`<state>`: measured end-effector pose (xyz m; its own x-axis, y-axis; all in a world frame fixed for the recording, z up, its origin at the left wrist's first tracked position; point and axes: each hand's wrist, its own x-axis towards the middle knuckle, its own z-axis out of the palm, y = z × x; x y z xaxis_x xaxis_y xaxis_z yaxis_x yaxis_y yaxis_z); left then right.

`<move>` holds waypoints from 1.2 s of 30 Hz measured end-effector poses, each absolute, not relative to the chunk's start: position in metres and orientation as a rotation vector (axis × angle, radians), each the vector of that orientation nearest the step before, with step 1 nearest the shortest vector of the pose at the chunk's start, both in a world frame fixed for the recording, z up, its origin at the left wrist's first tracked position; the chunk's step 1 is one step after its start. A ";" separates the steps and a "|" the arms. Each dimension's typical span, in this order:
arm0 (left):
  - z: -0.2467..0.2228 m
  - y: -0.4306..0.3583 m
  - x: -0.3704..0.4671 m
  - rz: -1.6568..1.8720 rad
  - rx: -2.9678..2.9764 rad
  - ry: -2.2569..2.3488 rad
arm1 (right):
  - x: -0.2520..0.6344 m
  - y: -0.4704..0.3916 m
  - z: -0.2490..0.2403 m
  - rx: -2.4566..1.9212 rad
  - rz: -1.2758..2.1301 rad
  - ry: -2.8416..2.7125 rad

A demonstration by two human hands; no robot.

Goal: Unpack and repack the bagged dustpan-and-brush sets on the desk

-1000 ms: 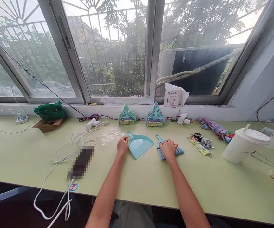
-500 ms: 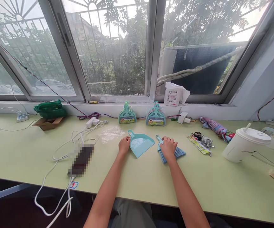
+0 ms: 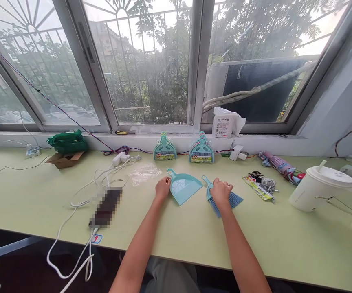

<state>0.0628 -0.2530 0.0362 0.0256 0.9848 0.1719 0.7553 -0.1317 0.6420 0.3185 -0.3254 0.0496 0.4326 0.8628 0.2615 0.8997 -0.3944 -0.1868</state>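
From the head view, a dustpan (image 3: 185, 188) lies on the worktop (image 3: 191, 240), lip turned towards the right arm. The left hand (image 3: 163, 188) has its fingers nearly closed on the pan's left edge, presumably to steady it; their undersides are hidden. Just beside it, the right hand (image 3: 221, 192) comes over the brush (image 3: 235, 199) from above, fingers curled round its back, a hold that probably suits guiding it flat, bristles spread away from the pan. Two packaged sets, left (image 3: 165, 150) and right (image 3: 201, 152), stand upright, apparently propped by the wall (image 3: 139, 143) behind.
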 end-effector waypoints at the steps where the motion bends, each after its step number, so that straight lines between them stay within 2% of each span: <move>1: 0.036 -0.253 0.063 0.843 1.940 1.767 | 0.318 -0.324 0.051 -2.349 -0.144 -1.496; 6: 0.037 -0.257 0.070 0.816 2.013 1.702 | 0.300 -0.318 0.053 -2.054 0.051 -1.518; 12: 0.044 -0.280 0.092 0.646 2.386 1.225 | 0.266 -0.318 0.040 -1.885 0.052 -1.809; 18: 0.050 -0.281 0.086 0.767 2.823 1.201 | 0.270 -0.315 0.037 -1.793 0.134 -1.831; 22: 0.044 -0.272 0.079 0.654 3.013 1.141 | 0.271 -0.311 0.036 -1.721 0.203 -1.871; 27: 0.036 -0.271 0.080 0.600 3.063 0.996 | 0.269 -0.310 0.036 -1.688 0.176 -1.909; 36: 0.033 -0.267 0.084 0.597 2.941 1.105 | 0.268 -0.309 0.038 -1.684 0.258 -1.886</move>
